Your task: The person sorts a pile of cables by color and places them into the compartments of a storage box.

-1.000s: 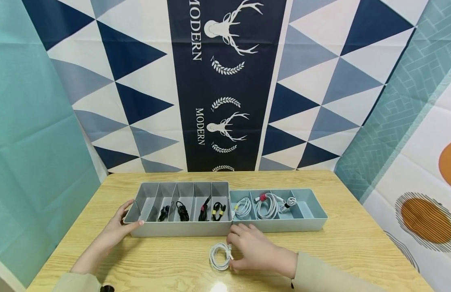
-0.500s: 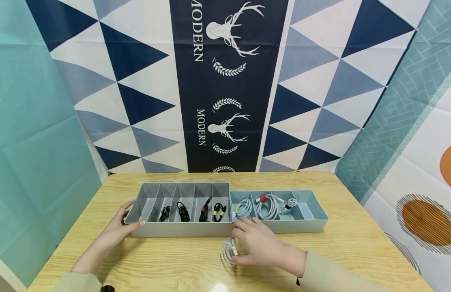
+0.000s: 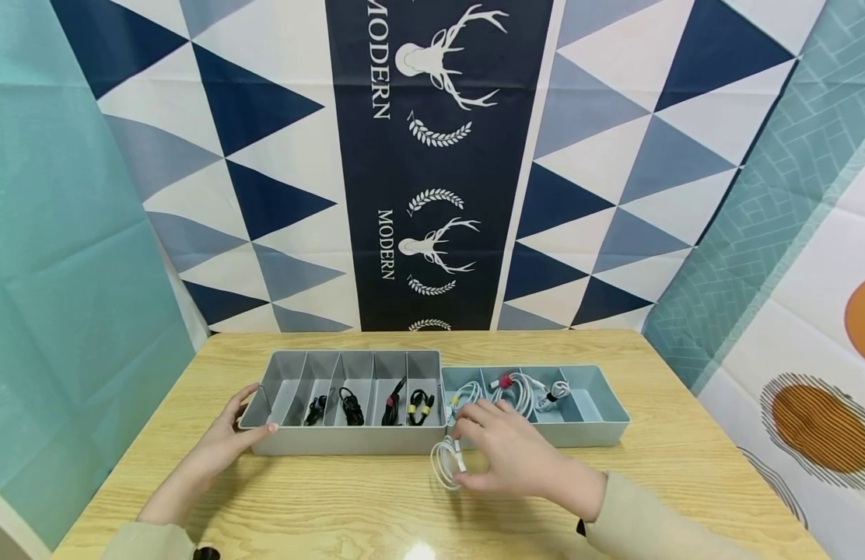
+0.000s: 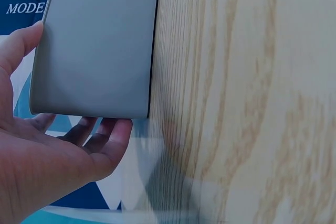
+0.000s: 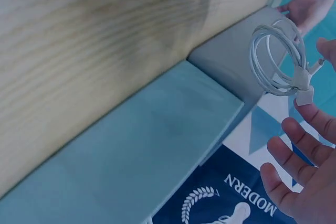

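Observation:
A coiled white charging cable (image 3: 443, 462) hangs from my right hand (image 3: 511, 449), which pinches it near its plug between thumb and index finger. In the right wrist view the cable's loops (image 5: 257, 66) dangle free and the other fingers are loosely spread. The hand is just in front of the light blue divided box (image 3: 572, 434), above the table. My left hand (image 3: 211, 453) holds the left end of the grey divided box (image 3: 348, 441). The left wrist view has its thumb at the rim and its fingertips against the end wall of the grey box (image 4: 100, 61).
Black cables (image 3: 350, 406) lie in several grey compartments. White cables (image 3: 523, 393) lie in the blue box, one with a red tie (image 3: 504, 379); its rightmost compartment (image 3: 588, 397) shows bare floor. Both boxes stand side by side on the wooden table (image 3: 320, 505), before a patterned cloth.
My right hand has picked the white cable up off the table and carried it up and slightly right, toward the blue box. The left hand stays at the grey box.

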A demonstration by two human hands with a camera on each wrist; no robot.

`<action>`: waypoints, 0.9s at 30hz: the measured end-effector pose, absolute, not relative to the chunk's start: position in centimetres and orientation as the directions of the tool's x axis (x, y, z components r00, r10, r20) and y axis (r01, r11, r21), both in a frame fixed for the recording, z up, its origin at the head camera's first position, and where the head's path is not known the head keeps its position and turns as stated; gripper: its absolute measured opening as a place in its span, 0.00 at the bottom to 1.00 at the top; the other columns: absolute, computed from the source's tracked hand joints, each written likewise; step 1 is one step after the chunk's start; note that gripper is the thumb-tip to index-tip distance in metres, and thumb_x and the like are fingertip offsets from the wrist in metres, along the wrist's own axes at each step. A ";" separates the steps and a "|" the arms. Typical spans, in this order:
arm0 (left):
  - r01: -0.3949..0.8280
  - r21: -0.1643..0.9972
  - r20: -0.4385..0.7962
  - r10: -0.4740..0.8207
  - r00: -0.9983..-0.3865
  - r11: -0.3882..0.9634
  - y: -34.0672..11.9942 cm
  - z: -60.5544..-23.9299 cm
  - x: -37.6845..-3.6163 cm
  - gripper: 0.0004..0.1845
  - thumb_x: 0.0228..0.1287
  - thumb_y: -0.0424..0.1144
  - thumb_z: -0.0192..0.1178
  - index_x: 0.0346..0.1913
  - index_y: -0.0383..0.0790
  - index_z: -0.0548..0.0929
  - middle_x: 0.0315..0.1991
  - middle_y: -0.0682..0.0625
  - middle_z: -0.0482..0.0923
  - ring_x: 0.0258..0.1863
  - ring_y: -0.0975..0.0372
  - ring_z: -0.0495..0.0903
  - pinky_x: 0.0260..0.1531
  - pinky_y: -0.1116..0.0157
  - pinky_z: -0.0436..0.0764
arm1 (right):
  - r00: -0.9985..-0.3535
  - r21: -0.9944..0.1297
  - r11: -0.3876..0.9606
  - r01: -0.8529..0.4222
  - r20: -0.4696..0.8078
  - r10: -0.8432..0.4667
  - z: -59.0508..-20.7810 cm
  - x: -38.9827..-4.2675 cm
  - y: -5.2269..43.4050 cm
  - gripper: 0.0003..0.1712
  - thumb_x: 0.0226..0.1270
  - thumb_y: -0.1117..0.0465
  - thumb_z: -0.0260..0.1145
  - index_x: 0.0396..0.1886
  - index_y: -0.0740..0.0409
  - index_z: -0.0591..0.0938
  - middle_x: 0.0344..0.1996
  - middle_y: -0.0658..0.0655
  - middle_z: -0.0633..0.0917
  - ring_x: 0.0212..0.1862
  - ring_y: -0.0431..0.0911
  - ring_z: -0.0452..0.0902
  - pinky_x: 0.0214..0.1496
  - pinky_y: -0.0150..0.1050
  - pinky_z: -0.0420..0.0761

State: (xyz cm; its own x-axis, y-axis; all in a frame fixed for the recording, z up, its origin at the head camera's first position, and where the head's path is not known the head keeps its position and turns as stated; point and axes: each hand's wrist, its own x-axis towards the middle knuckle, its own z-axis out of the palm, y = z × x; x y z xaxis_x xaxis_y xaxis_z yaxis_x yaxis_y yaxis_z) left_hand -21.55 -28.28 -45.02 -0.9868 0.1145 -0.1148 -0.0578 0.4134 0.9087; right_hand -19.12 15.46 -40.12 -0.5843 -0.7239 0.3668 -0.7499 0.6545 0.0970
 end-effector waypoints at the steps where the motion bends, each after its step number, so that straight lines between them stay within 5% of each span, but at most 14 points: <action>1: -0.059 0.909 -0.116 0.116 -0.986 0.412 -28.3 -45.1 -21.6 0.49 0.64 0.43 0.61 0.75 0.46 0.36 0.72 0.27 0.36 0.68 0.33 0.46 0.60 0.41 0.61 | -0.586 0.096 0.656 -0.748 0.369 -0.722 -40.0 -19.2 15.6 0.25 0.46 0.35 0.70 0.39 0.43 0.79 0.43 0.42 0.76 0.46 0.39 0.71 0.45 0.40 0.73; 27: -0.057 0.909 -0.114 0.113 -0.987 0.412 -28.3 -44.9 -21.5 0.50 0.63 0.44 0.61 0.75 0.47 0.37 0.71 0.27 0.38 0.67 0.34 0.52 0.57 0.47 0.66 | -0.557 0.132 0.672 -0.729 0.457 -0.693 -36.3 -19.9 17.8 0.26 0.45 0.36 0.72 0.39 0.46 0.79 0.41 0.45 0.77 0.45 0.42 0.72 0.44 0.42 0.73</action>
State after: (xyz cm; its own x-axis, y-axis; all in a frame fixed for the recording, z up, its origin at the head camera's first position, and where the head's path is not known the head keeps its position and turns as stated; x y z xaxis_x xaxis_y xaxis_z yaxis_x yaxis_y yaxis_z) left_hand -21.45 -28.32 -44.93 -0.9871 0.1130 -0.1135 -0.0575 0.4118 0.9095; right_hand -19.90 17.76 -36.27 -0.5572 -0.6935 0.4568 -0.7286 0.6722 0.1318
